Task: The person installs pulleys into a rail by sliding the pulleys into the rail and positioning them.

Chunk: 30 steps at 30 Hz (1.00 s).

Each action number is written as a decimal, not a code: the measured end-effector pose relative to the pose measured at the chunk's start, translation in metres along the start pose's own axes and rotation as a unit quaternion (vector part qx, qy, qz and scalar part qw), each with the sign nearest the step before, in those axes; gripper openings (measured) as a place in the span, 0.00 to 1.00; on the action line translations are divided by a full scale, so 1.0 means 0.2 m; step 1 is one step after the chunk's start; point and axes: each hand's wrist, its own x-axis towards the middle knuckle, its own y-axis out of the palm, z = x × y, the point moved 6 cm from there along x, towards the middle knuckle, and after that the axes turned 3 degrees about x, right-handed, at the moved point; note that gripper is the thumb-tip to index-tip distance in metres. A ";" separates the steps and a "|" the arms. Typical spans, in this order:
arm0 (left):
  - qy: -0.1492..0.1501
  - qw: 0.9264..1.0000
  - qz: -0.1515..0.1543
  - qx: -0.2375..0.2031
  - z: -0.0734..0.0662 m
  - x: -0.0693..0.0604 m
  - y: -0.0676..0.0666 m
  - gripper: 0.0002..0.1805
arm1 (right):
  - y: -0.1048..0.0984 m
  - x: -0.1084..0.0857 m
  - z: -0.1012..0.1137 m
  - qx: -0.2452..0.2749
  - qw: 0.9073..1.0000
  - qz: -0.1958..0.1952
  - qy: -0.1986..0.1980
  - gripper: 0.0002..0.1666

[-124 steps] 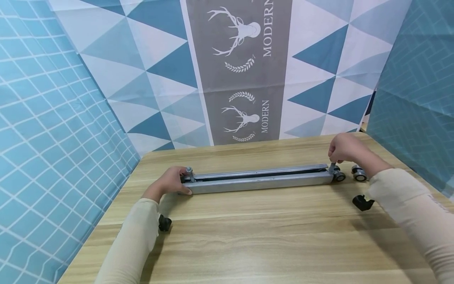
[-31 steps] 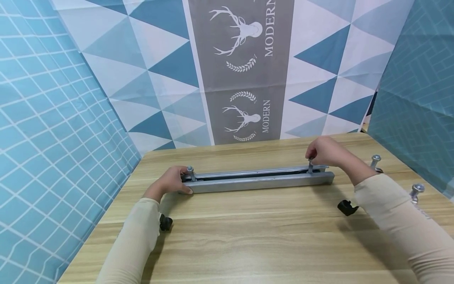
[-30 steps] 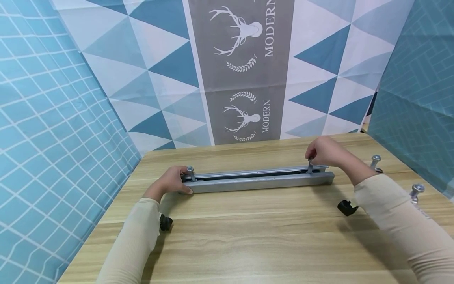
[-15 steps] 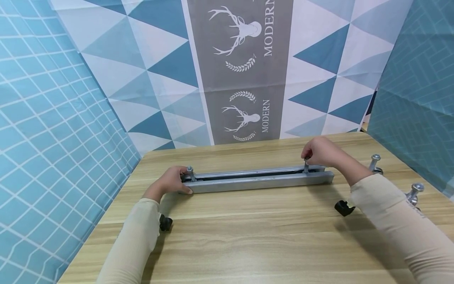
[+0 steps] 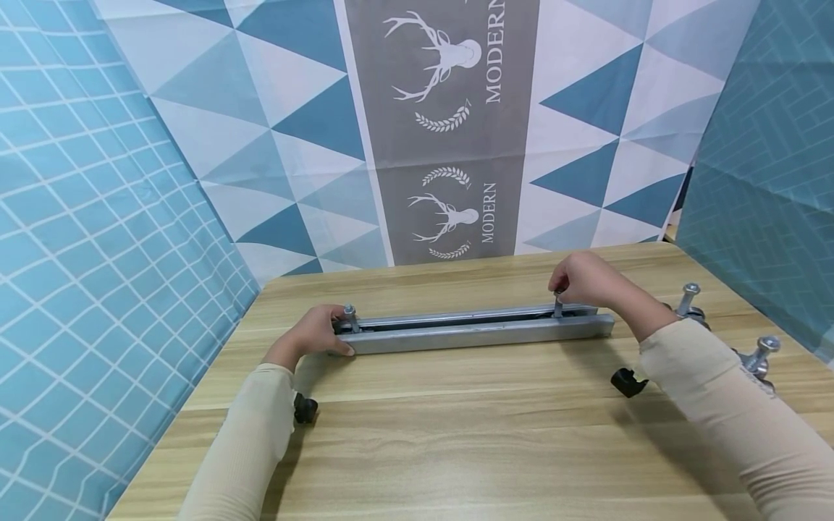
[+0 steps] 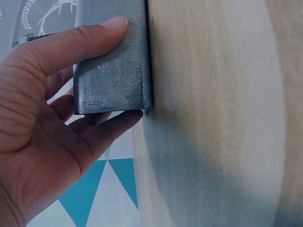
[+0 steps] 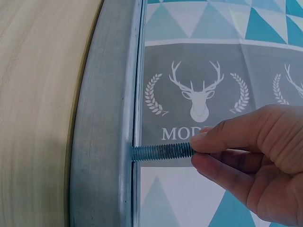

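A long grey metal channel rail (image 5: 476, 336) lies across the table, its slot facing up. My left hand (image 5: 314, 334) grips the rail's left end, thumb on the near face and fingers around the end and far side, as the left wrist view shows. Just beside it a bolt with a nut (image 5: 350, 318) stands up from the slot. Near the rail's right end my right hand (image 5: 586, 281) pinches the top of another threaded bolt (image 7: 163, 152) between thumb and fingers. That bolt stands upright in the slot; whatever it carries inside the rail is hidden.
Two roller trolleys with upright bolts, a farther one (image 5: 691, 300) and a nearer one (image 5: 759, 358), stand on the table's right side, partly behind the right arm. The wooden table (image 5: 456, 449) ends at a patterned cloth backdrop (image 5: 449, 145) behind the rail.
Around four seconds ago the right hand held the bolt at the rail's right end, with wheels showing outside. Bolt and hand have since slid left along the slot. The left hand stays put.
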 end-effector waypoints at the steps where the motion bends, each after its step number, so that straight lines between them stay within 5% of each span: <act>1: 0.000 1.000 0.001 -0.001 0.00 0.00 0.00 0.28 | 0.00 0.00 0.00 -0.001 1.000 0.000 -0.002 0.08; 30: -0.005 1.000 -0.003 -0.003 0.00 -0.01 0.00 0.29 | 0.06 0.06 0.09 0.011 1.000 -0.001 -0.008 0.07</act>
